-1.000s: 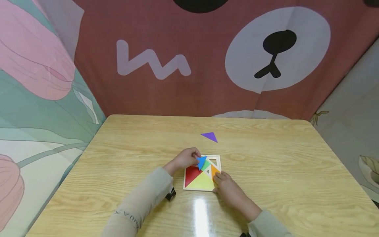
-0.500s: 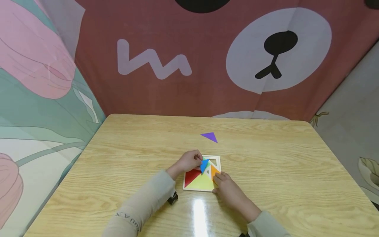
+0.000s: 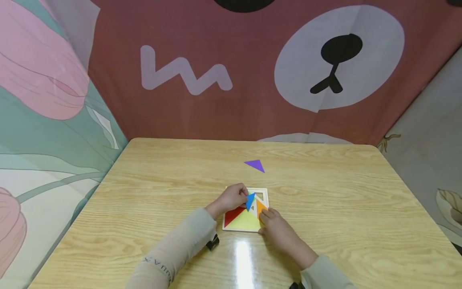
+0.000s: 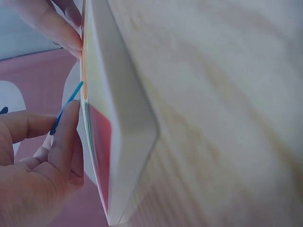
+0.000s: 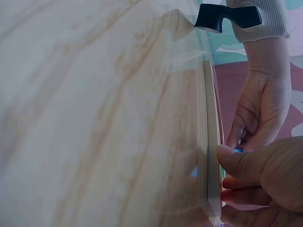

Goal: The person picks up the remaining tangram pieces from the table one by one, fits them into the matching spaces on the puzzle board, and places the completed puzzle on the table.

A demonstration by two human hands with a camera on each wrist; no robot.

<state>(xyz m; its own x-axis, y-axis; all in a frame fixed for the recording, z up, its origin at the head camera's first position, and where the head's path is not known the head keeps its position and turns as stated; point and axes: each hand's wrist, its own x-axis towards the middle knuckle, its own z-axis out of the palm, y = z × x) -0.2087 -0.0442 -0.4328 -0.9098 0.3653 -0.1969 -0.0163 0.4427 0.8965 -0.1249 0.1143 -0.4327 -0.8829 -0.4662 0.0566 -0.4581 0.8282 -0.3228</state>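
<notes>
A white tangram tray [image 3: 238, 230] lies on the table with red [image 3: 231, 217], yellow [image 3: 244, 222] and orange [image 3: 260, 206] pieces in it. My left hand [image 3: 232, 198] pinches a blue triangle [image 3: 250, 201] between thumb and finger over the tray. In the left wrist view, that blue triangle [image 4: 66, 108] stands tilted, one tip close to the tray's surface. A green piece [image 3: 250, 193] shows partly behind it. My right hand [image 3: 279, 230] holds the tray's near right corner, thumb [image 5: 232, 160] at the near edge and fingertips on the orange piece.
A purple triangle [image 3: 256, 165] lies on the wooden table [image 3: 162, 172] beyond the tray. Triangular cut-outs show in the tray's far right part and near its middle. A printed cloth [image 3: 252, 116] hangs behind the table's far edge.
My left hand has moved slightly right and nearer with the blue triangle, which has turned a little and now covers more of the green piece. My right hand stays at the tray's corner.
</notes>
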